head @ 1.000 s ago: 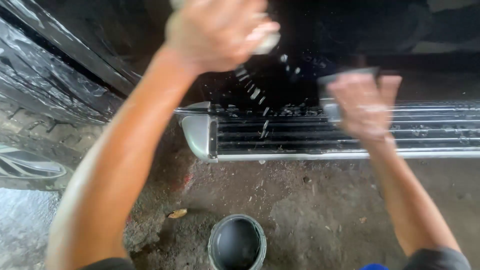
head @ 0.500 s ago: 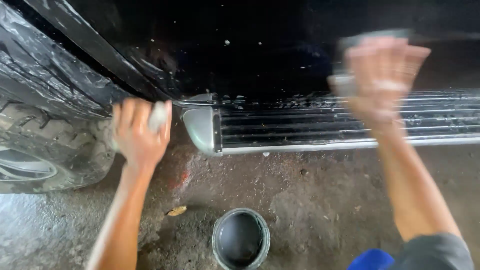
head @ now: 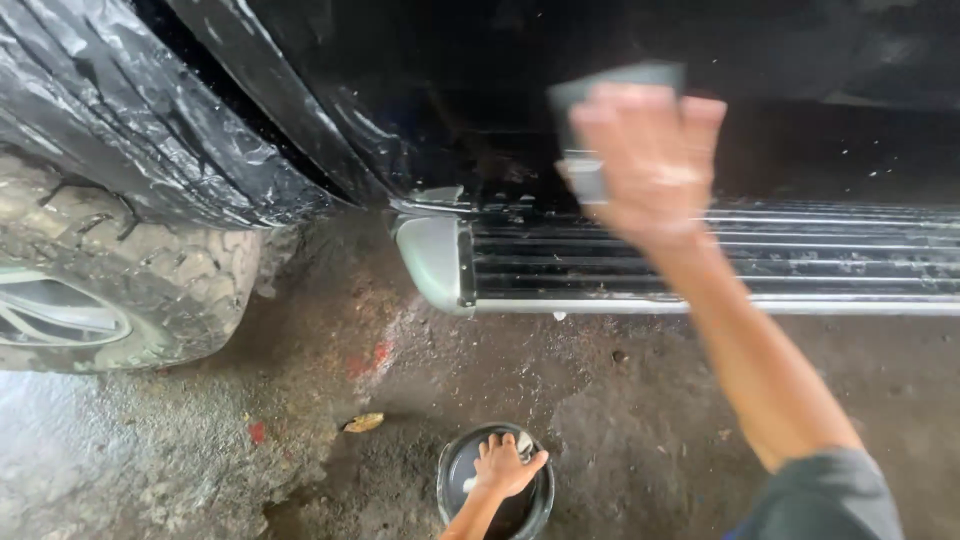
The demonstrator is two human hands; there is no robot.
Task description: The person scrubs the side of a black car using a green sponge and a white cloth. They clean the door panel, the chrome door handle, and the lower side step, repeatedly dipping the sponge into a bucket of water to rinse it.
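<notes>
Wet, gritty concrete floor (head: pixel 640 420) underfoot, stained dark, with a red smear and a yellowish leaf (head: pixel 363 422) lying near the middle. Far left, a muddy tyre (head: pixel 150 280) with chunky tread, its pale rim showing at the edge, tucked under a glossy black wheel arch (head: pixel 150 130) streaked with water. Lower centre, a small dark bucket (head: pixel 447 478) standing on the floor, just right of the leaf. Left hand (head: pixel 503 465) dipped down into the bucket, fingers spread over something pale inside; could not tell whether gripped or only touched. Above, a black car body (head: pixel 800 60) filling the top of the view, beaded with droplets. Below it, a ribbed step (head: pixel 800 260) running off to the right, silver-edged, capped by a rounded grey end piece (head: pixel 432 260) on its left. Right hand (head: pixel 650 165) raised against the car body just above the step, blurred, fingers closed over a grey sponge (head: pixel 610 80) that stuck out past the fingertips and pressed flat to the panel. Forearm stretched down to the lower right, ending in a dark grey sleeve (head: pixel 825 495). Sponge well apart from the bucket, high on the panel to the right of the end piece.
</notes>
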